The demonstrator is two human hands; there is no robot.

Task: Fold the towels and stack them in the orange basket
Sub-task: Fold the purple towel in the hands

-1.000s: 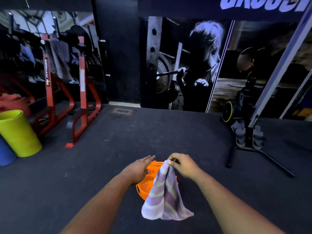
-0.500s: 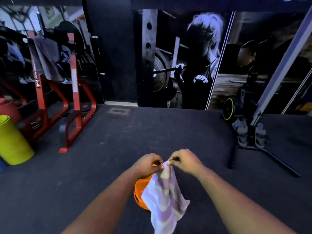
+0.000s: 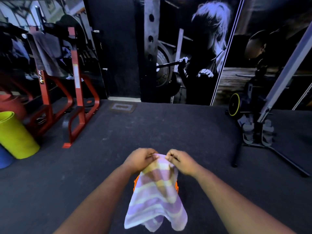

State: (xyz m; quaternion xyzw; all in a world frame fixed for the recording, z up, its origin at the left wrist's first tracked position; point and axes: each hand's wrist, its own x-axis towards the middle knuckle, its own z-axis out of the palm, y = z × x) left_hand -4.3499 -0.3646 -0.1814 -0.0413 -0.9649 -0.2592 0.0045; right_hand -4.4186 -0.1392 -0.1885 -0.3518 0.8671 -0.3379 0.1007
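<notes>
A purple and pale yellow striped towel (image 3: pixel 156 196) hangs in front of me above the dark floor. My left hand (image 3: pixel 141 158) and my right hand (image 3: pixel 181 160) both pinch its top edge, close together, and the cloth spreads out below them. The orange basket (image 3: pixel 136 180) stands on the floor right under the towel. Only thin slivers of its rim show at either side of the cloth; the inside is hidden.
A red metal rack (image 3: pixel 76 85) with a grey cloth (image 3: pixel 46 54) draped over it stands at the back left. A yellow-green barrel (image 3: pixel 16 135) and a blue one (image 3: pixel 5 159) sit at the far left. A black machine base with a bar (image 3: pixel 256 130) lies at the right.
My left hand, open and beside the towel a second ago, has taken hold of its top edge. The towel now hangs spread between both hands and covers more of the basket.
</notes>
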